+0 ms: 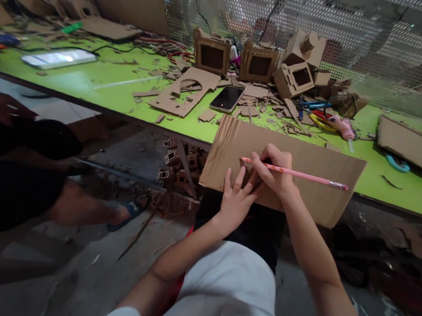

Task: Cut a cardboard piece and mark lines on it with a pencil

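Observation:
A brown cardboard sheet (pixel 314 203) lies tilted across the table's front edge and over my lap. My right hand (pixel 277 171) grips a pink pencil (pixel 307 176), its tip down at the sheet's left part. Flat on the cardboard, fingers spread, my left hand (pixel 236 204) presses just below the pencil tip. A small dark brown piece (pixel 246 174) shows between my hands; its shape is mostly hidden by my fingers.
Cardboard scraps, a cut-out cardboard panel (pixel 186 90) and a phone (pixel 227 99) lie on the green table (pixel 119 87). Behind stand cardboard boxes with windows (pixel 212 54). A pink glue gun (pixel 342 126) is at right. Another person's leg (pixel 84 205) is at left.

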{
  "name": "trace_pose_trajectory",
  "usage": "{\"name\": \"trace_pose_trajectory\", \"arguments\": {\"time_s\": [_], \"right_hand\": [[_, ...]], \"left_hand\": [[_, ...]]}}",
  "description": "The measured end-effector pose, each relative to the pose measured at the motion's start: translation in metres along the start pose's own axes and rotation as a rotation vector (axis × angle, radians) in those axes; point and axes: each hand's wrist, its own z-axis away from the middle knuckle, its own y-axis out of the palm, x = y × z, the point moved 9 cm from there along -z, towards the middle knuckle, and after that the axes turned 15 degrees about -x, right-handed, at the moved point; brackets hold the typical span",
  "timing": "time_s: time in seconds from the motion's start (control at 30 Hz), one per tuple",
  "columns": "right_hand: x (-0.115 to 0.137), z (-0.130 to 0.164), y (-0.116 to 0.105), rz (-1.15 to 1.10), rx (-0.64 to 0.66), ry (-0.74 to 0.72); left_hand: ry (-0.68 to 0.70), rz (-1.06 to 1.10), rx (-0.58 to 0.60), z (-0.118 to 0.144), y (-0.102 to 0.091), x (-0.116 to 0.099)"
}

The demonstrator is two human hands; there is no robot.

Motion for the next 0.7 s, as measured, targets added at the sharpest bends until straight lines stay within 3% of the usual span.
{"name": "trace_pose_trajectory", "arguments": {"time_s": [0.7], "right_hand": [[-0.0019, 0.0011, 0.0022, -0.016, -0.008, -0.008]], "left_hand": [[-0.002, -0.023, 0.053, 0.0028, 0.0038, 0.0003]]}}
